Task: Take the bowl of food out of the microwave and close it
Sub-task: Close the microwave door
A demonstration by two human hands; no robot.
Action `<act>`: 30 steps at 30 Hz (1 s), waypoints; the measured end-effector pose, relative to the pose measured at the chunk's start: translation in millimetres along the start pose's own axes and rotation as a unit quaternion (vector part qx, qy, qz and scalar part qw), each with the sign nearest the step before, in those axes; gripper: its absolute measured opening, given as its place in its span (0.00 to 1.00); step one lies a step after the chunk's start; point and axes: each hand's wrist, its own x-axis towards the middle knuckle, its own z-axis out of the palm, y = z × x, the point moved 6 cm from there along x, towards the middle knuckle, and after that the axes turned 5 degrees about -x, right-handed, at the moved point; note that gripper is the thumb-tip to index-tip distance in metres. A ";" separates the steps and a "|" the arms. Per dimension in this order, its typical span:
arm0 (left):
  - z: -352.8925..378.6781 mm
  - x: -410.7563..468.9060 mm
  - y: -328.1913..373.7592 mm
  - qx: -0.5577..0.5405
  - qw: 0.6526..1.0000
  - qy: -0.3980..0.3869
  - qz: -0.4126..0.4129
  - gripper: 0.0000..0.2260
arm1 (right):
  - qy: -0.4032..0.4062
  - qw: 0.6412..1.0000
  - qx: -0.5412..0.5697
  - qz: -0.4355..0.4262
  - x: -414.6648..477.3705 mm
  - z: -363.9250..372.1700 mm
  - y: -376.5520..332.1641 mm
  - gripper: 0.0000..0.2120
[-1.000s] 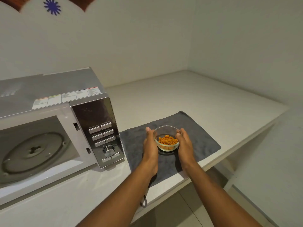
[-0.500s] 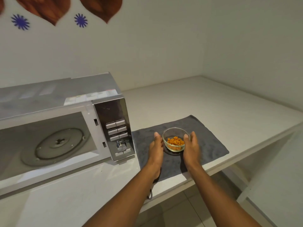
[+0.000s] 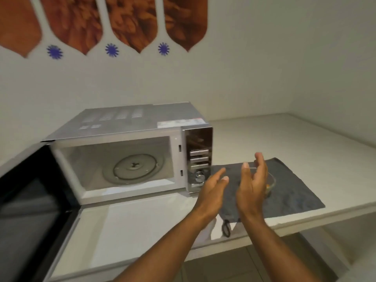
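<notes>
— Presently, where is the bowl (image 3: 271, 182)?

— On the grey cloth (image 3: 289, 192), which lies flat on the desk (image 3: 305, 143) just to the right of the microwave (image 3: 130, 151). The bowl is clear glass and mostly hidden behind the right hand (image 3: 251, 188); only its right rim and a small patch of orange food show past the palm.

— State of each grip?

— Left hand (image 3: 212, 192): fingers extended and slightly spread, empty, raised above the left part of the cloth, near the control panel (image 3: 199, 157). Right hand: fingers extended and pointing up and away, palm turned toward the left hand, empty. The two palms face each other with a clear gap between them. Neither hand has hold of the bowl.

— Condition of the microwave?

— Door (image 3: 30, 210) swung fully out to the left, its dark window toward us. The cavity is lit and contains only the round glass turntable (image 3: 133, 169). The panel carries three bar buttons above one round knob (image 3: 199, 176).

— Anything else on the desk?

— A small black loop (image 3: 225, 231) lies at the near corner of the cloth, close to the desk edge. On the wall behind hang brown pointed shapes (image 3: 130, 19) with blue star marks (image 3: 111, 50) between their tips.
</notes>
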 end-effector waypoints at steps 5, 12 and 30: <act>-69.3 -48.5 55.5 0.079 0.991 0.071 0.085 0.24 | -0.066 0.993 -0.020 -0.099 -4.8 50.4 -73.5 0.31; -171.3 -122.1 122.4 0.213 0.948 0.210 0.112 0.26 | -0.193 0.918 -0.243 -0.246 1.1 128.6 -132.6 0.35; -307.1 -242.8 179.1 0.535 0.763 0.328 -0.154 0.10 | -0.292 0.747 -0.514 -0.304 1.0 177.1 -108.0 0.36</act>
